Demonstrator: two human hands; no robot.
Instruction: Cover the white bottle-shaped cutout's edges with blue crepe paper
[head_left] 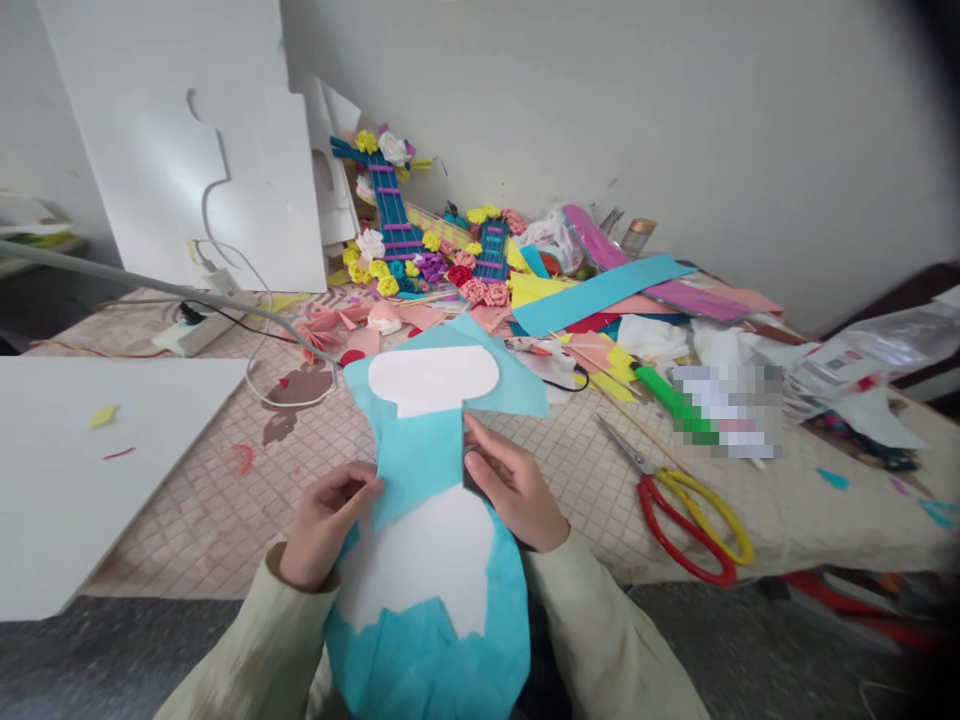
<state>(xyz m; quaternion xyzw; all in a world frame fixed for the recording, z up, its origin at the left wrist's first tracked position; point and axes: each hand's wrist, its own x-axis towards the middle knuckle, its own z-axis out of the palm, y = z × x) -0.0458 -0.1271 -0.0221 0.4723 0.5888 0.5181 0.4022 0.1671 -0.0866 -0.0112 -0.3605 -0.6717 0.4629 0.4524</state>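
A vase-shaped white foam board cut-out (431, 560) lies in front of me, partly wrapped in light blue paper (416, 455). My left hand (324, 525) pinches the left edge of the blue paper at the narrow neck. At the right side of the neck, my right hand (514, 490) presses the paper down with closed fingers, and something dark sits under them. The rounded white top (433, 378) of the cut-out points away from me.
Red and yellow scissors (686, 520) lie right of my hands. A green-handled tool (667, 398), paper scraps, paper flowers (375, 270) and blue ladder-like pieces crowd the back. White boards (82, 460) sit left, with a power strip (196, 330) and cables beyond.
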